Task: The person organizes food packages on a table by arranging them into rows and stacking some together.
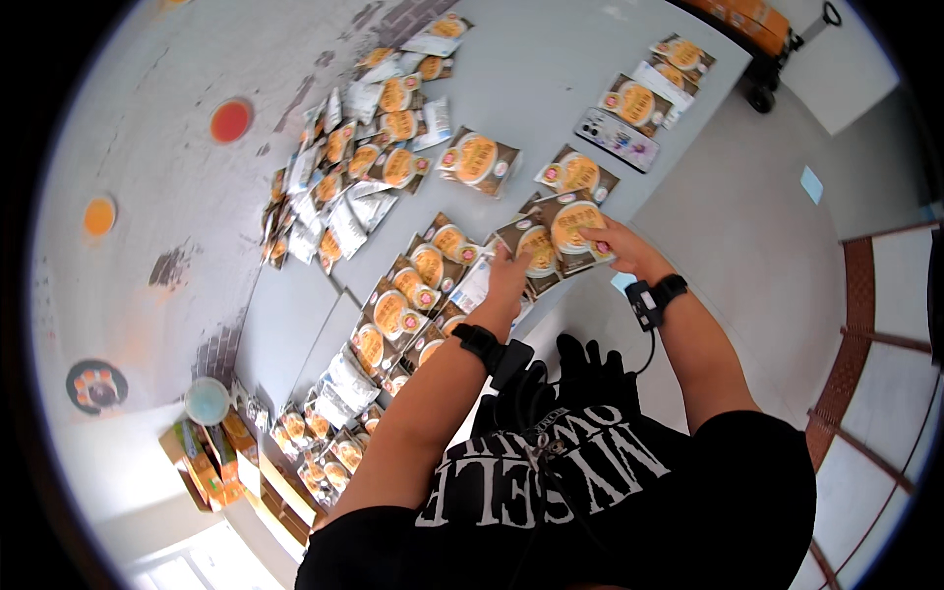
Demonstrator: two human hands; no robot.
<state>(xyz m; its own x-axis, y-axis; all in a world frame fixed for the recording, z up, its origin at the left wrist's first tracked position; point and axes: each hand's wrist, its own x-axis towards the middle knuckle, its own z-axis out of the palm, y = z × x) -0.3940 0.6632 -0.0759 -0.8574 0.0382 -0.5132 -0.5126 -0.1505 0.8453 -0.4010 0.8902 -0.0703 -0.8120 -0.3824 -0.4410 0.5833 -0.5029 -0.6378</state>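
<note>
Reaching in over the table, both forearms slanted inward. L hand pinched L packet by its near edge, some fingers hidden; R hand had R packet's side btwn thumb & fingers. Pkts overlapped at the near edge, approx. midway btwn wrists, phone just beyond.

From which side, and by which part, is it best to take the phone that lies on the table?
I would come from the right, over the near table edge, and grip the phone's right-hand short end. It lies flat with that end toward the edge, where nothing seems to block it; a packet lies close along its far long side.
</note>
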